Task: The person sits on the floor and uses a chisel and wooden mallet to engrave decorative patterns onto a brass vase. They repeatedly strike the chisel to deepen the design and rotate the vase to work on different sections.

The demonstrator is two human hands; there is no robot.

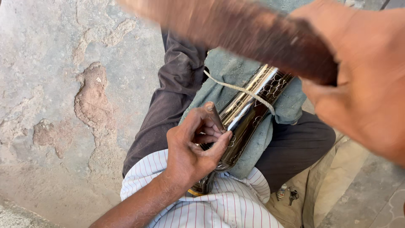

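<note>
A shiny dark metal cylinder [249, 112] with a fine engraved pattern lies across my lap on a grey-green cloth [230, 69], tied on with a pale cord [244, 90]. My left hand [196, 145] pinches a small chisel-like tool [216, 116] against the cylinder's surface. My right hand [363, 80], close to the camera and blurred, grips a brown wooden stick [240, 27] raised above the cylinder.
Worn, patchy concrete floor [63, 84] fills the left side. My dark trousers [168, 101] and striped white shirt [223, 202] frame the cylinder. A few small keys [289, 195] lie on a tan cloth at the lower right.
</note>
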